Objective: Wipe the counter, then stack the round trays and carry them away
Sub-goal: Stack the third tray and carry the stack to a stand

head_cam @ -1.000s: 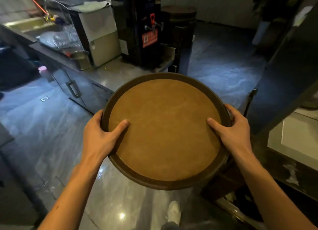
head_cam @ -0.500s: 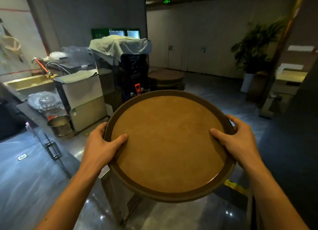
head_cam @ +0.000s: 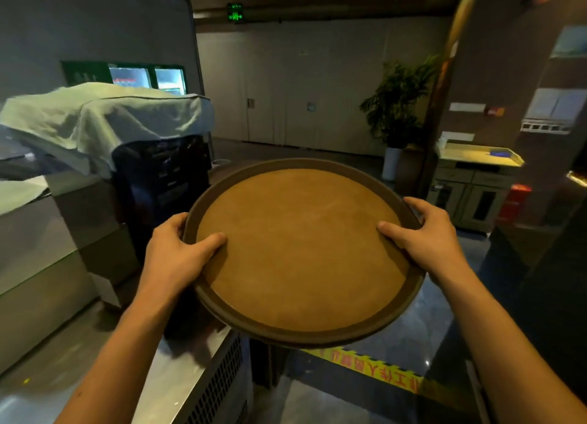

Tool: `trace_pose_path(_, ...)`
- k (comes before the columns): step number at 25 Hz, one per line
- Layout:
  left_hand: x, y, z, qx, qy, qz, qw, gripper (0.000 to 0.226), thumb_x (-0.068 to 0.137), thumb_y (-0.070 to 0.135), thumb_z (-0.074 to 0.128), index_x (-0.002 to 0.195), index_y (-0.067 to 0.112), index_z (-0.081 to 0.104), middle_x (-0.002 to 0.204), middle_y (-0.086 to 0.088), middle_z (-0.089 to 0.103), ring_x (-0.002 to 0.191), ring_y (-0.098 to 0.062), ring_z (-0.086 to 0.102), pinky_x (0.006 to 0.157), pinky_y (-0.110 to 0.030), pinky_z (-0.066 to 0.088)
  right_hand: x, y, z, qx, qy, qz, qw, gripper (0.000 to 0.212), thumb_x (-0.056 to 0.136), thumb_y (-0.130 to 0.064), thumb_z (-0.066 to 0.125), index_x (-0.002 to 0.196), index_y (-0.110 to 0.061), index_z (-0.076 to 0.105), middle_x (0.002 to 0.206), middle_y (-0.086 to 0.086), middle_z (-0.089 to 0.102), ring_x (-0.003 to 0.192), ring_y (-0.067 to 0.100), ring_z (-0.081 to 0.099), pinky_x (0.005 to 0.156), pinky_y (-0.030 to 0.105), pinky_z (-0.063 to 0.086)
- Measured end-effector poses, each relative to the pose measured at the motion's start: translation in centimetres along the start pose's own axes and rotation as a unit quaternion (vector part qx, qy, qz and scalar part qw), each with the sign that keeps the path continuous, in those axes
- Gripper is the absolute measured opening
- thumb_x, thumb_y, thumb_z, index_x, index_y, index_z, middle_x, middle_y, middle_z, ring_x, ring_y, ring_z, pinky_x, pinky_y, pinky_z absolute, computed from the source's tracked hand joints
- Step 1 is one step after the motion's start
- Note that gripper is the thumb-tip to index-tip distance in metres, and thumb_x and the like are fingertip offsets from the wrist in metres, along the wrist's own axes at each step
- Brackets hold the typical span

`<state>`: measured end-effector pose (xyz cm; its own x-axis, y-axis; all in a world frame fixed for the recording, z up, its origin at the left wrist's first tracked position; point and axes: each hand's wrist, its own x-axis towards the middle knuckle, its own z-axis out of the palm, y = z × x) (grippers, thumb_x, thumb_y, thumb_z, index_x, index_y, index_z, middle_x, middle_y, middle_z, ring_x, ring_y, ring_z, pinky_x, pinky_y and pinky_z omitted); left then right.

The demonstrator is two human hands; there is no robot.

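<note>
I hold a round brown tray [head_cam: 298, 252] with a dark raised rim level in front of me, above the end of a steel counter [head_cam: 104, 353]. My left hand [head_cam: 176, 255] grips its left rim, thumb lying on the tray's surface. On the opposite rim sits my right hand [head_cam: 425, 236], gripping the same way. Whether more trays are stacked underneath is hidden.
A dark machine [head_cam: 162, 182] draped with a pale cloth [head_cam: 108, 119] stands on the counter to the left. Yellow floor tape [head_cam: 371, 369] crosses the shiny floor below the tray. Ahead on the right are a potted plant [head_cam: 397, 112], a light cabinet [head_cam: 473, 182] and a red canister [head_cam: 513, 201].
The view has lifted from the floor and counter to the room ahead, and the counter with the cloth-covered machine is closer. Both hands keep the same grip on the tray.
</note>
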<state>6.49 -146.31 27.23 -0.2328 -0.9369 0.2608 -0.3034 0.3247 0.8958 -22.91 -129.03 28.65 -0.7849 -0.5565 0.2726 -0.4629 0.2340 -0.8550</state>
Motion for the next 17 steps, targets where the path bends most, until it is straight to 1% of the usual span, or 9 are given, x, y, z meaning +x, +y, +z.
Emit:
trace_pose_path(1, 2.0, -0.2, 1.1, -0.003, -0.011, -0.008, 1.0, 0.056, 0.075, 0.035, 0.08, 0.125, 0.023, 0.058, 0.105, 0.005, 0.061, 0.099, -0.022, 0.064, 0.085, -0.049, 0.056, 1.9, 0.1, 0.8, -0.005, 0.0, 0.001, 1.0, 0.081, 0.074, -0.033, 0.082, 0.143, -0.02, 0.043, 0.142, 0.008, 0.051, 0.125, 0.028, 0.051, 0.097, 0.043, 0.045)
trace_pose_path(3, 5.9, -1.1, 3.4, -0.017, -0.01, -0.009, 1.0, 0.044, 0.068, 0.042, 0.081, 0.107, 0.036, 0.061, 0.1, 0.009, 0.066, 0.092, -0.018, 0.068, 0.08, -0.048, 0.059, 6.1, 0.7, 2.3, -0.01, -0.002, 0.0, 1.0, 0.079, 0.075, -0.032, 0.082, 0.143, -0.02, 0.043, 0.142, 0.009, 0.05, 0.127, 0.028, 0.049, 0.097, 0.042, 0.043)
trace_pose_path(4, 7.7, -1.6, 4.7, -0.014, -0.002, -0.007, 1.0, 0.038, 0.066, 0.043, 0.081, 0.099, 0.038, 0.061, 0.097, 0.011, 0.067, 0.089, -0.016, 0.069, 0.078, -0.047, 0.059, 8.3, 1.3, 3.2, -0.015, -0.004, -0.001, 1.0, 0.079, 0.075, -0.032, 0.081, 0.143, -0.02, 0.043, 0.142, 0.009, 0.05, 0.127, 0.029, 0.049, 0.096, 0.042, 0.043)
trace_pose_path(5, 9.3, -1.8, 6.1, -0.009, 0.005, -0.011, 1.0, 0.035, 0.068, 0.04, 0.081, 0.095, 0.039, 0.06, 0.096, 0.013, 0.067, 0.087, -0.014, 0.068, 0.077, -0.046, 0.06, 10.5, 1.9, 4.1, -0.019, -0.008, 0.0, 1.0, 0.079, 0.075, -0.032, 0.081, 0.143, -0.021, 0.043, 0.142, 0.009, 0.05, 0.127, 0.029, 0.049, 0.096, 0.043, 0.043)
trace_pose_path(9, 16.1, -3.0, 12.3, -0.002, 0.039, -0.024, 0.999, 0.042, 0.071, 0.033, 0.081, 0.11, 0.029, 0.064, 0.1, 0.007, 0.069, 0.091, -0.017, 0.068, 0.08, -0.048, 0.058, 20.2, 5.5, 8.1, -0.006, -0.031, -0.011, 0.999, 0.079, 0.074, -0.033, 0.081, 0.143, -0.024, 0.042, 0.142, 0.009, 0.049, 0.125, 0.03, 0.049, 0.097, 0.049, 0.046)
trace_pose_path(13, 21.9, -2.9, 18.0, -0.003, 0.111, -0.041, 0.993, 0.037, 0.073, 0.027, 0.078, 0.104, 0.038, 0.061, 0.099, 0.013, 0.068, 0.092, -0.014, 0.067, 0.082, -0.048, 0.057, 30.2, 7.6, 12.1, 0.016, -0.088, -0.027, 0.996, 0.078, 0.076, -0.03, 0.08, 0.144, -0.02, 0.041, 0.144, 0.009, 0.047, 0.126, 0.032, 0.049, 0.097, 0.049, 0.045)
trace_pose_path(15, 24.5, -2.9, 20.1, 0.017, 0.134, -0.053, 0.989, 0.043, 0.074, 0.031, 0.076, 0.115, 0.036, 0.061, 0.103, 0.012, 0.067, 0.096, -0.016, 0.066, 0.085, -0.048, 0.056, 34.9, 7.9, 14.1, 0.019, -0.114, -0.04, 0.993, 0.077, 0.078, -0.03, 0.079, 0.144, -0.02, 0.041, 0.145, 0.01, 0.046, 0.127, 0.032, 0.047, 0.097, 0.049, 0.044)
trace_pose_path(17, 27.0, -3.3, 21.6, 0.056, 0.157, -0.073, 0.983, 0.06, 0.072, 0.041, 0.072, 0.128, 0.025, 0.057, 0.113, 0.006, 0.064, 0.104, -0.019, 0.063, 0.089, -0.048, 0.055, 38.9, 7.8, 16.3, 0.016, -0.145, -0.043, 0.988, 0.076, 0.079, -0.03, 0.078, 0.144, -0.021, 0.04, 0.146, 0.01, 0.045, 0.128, 0.033, 0.046, 0.098, 0.05, 0.043)
